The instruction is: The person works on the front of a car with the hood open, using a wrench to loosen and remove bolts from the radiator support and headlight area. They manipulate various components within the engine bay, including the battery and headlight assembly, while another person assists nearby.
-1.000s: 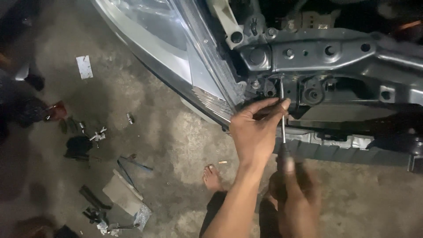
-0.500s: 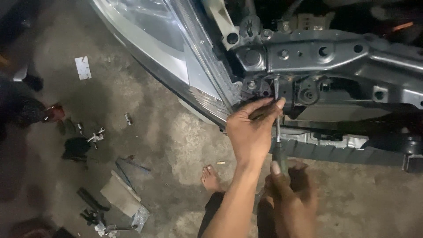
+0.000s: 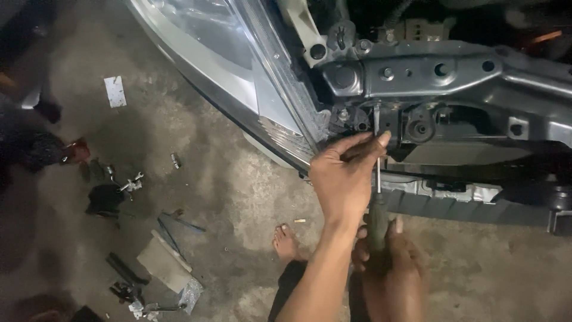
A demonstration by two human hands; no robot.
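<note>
— Grey steel frame (image 3: 429, 74) up top, lamp (image 3: 208, 42) slanting off to the far left. Where is the screwdriver (image 3: 376, 197)?

— Upright, just right of centre. Its shaft runs up from the dark handle to a fastener under the frame, close beside the black bush (image 3: 420, 128).

— And the hands?

— The left hand (image 3: 342, 179) sits high on the shaft, fingers pressed together and pinching it near the tip, thumb behind. The right hand (image 3: 390, 268) is nearer, wrapped tight round the handle.

— Anything different from a second ago?

— Little. The left hand has crept slightly left and up along the shaft; the tip has stayed on the same spot under the frame. The right hand has kept its grip, though it now shows more fully below the handle. I would judge the tool is seated and being steadied, not yet lifted away.

— Can you see the fastener itself?

— No, too dark and too small to tell its kind.

— What lies around?

— A bare foot (image 3: 286, 241) on the concrete floor (image 3: 226, 179), near the left arm. Farther left, scattered tools (image 3: 128, 185), a flat board (image 3: 164, 262), and a small white card (image 3: 115, 91) well apart from the rest.

— Anyone else?

— A dark shape at the far left edge; I cannot tell what it is.
</note>
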